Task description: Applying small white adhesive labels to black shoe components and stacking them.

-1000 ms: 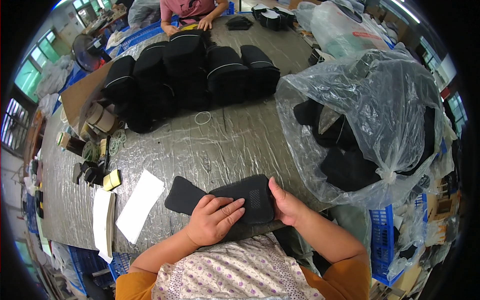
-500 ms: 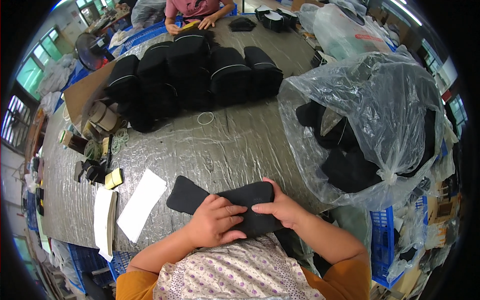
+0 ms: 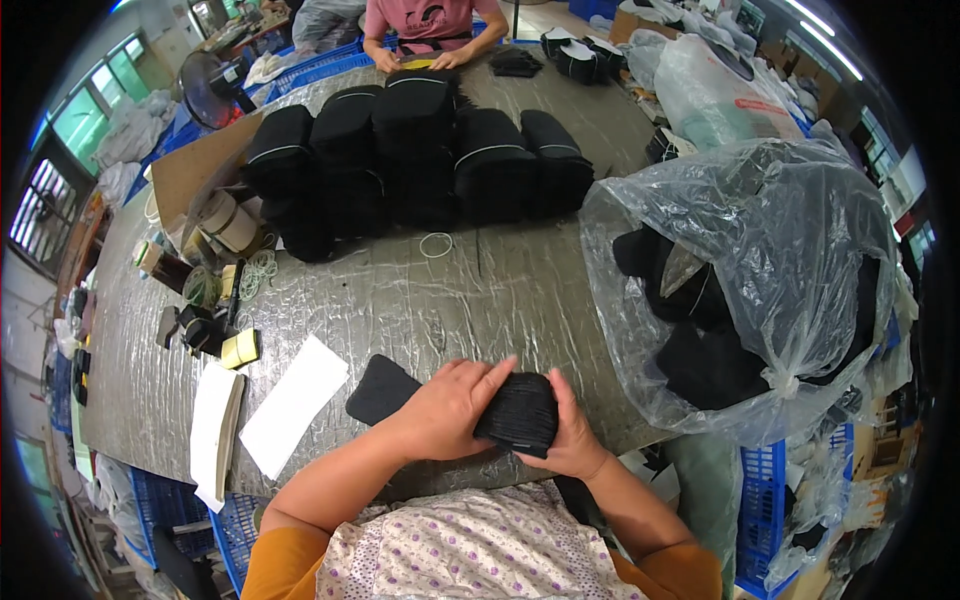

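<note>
A thick stack of black fabric pieces (image 3: 517,412) is between my two hands, tilted so that its layered edges show at one end. My left hand (image 3: 455,405) is closed round the stack's left side, its fingers over the top. Against the right end my right hand (image 3: 572,435) presses with fingers and thumb. Flat black fabric with rounded corners (image 3: 382,388) shows on the table left of my left hand; my hand hides whether it joins the stack.
Bundles of black fabric pieces (image 3: 415,150) tied with bands stand in a row farther back. A clear plastic bag (image 3: 740,290) of black pieces sits right. White paper (image 3: 295,405), a yellow-wrapped bundle (image 3: 240,348) and a loose band (image 3: 436,245) lie about. Opposite, a person (image 3: 435,30) handles something yellow.
The stack has gone from lying flat to tilted, its layered end now facing me. My left hand has shifted round its left side and my right hand has moved to its end.
</note>
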Available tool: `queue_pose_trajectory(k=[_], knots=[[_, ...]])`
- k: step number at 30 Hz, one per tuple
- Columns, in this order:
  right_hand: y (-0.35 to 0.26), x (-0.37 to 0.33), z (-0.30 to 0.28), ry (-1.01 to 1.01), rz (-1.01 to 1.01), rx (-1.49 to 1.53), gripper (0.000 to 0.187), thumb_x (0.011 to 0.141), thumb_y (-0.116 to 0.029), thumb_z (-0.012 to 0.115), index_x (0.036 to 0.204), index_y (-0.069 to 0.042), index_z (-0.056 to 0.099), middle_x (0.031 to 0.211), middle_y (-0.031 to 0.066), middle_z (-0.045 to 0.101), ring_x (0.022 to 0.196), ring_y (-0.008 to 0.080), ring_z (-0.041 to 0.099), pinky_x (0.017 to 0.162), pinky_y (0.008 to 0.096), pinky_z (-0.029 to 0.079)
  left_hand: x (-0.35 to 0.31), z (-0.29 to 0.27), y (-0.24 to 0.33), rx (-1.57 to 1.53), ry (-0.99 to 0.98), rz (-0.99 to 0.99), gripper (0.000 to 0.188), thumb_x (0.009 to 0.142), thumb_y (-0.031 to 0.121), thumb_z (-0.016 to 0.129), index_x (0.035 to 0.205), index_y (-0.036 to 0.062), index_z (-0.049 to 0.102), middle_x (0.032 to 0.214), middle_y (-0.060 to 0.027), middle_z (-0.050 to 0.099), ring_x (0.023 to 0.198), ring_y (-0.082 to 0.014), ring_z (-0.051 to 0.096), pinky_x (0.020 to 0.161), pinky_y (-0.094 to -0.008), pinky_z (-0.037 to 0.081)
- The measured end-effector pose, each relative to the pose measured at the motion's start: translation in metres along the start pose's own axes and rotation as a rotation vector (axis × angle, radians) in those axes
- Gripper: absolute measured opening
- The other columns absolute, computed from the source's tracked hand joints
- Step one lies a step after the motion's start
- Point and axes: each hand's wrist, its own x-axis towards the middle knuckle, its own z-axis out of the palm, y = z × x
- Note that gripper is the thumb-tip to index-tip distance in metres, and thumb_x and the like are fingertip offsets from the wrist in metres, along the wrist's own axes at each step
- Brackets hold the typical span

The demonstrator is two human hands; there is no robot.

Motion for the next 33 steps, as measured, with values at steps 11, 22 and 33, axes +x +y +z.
queue_pose_trajectory(k=[11, 22, 33], knots=[[-0.024, 0.038, 0.028, 0.525, 0.294, 1.192, 0.135, 0.058, -0.018, 0.091, 0.153, -0.017, -0.004, 0.151, 0.008, 0.029, 0.138, 0.0248, 0.031, 0.115, 0.041, 0.023, 0.015, 0.008, -0.005, -0.739, 0.351, -0.192, 0.112, 0.066, 0.013, 0.085, 0.15, -0.0007, 0.012, 0.139, -0.0223, 0.044, 0.131, -0.0276, 0.042, 0.109, -0.0353, 0.034], [-0.026, 0.041, 0.019, 0.589, 0.363, 1.224, 0.103, 0.057, -0.034, 0.092, 0.139, -0.004, 0.039, 0.133, 0.0094, 0.051, 0.121, 0.0255, 0.052, 0.104, 0.0401, 0.044, 0.026, 0.013, 0.01, -0.689, 0.387, -0.128, 0.115, 0.068, 0.02, 0.085, 0.15, -0.0013, 0.007, 0.144, -0.0249, 0.035, 0.134, -0.0323, 0.038, 0.111, -0.0379, 0.031], [-0.003, 0.037, -0.003, 0.588, 0.346, 1.107, 0.084, 0.066, -0.027, 0.085, 0.134, 0.0, 0.044, 0.129, 0.0127, 0.054, 0.118, 0.0289, 0.055, 0.102, 0.0439, 0.046, 0.06, 0.022, -0.007, -0.691, 0.346, 0.082, 0.107, 0.076, 0.031, 0.08, 0.151, 0.0008, 0.01, 0.142, -0.0198, 0.041, 0.131, -0.0309, 0.043, 0.108, -0.0383, 0.034]])
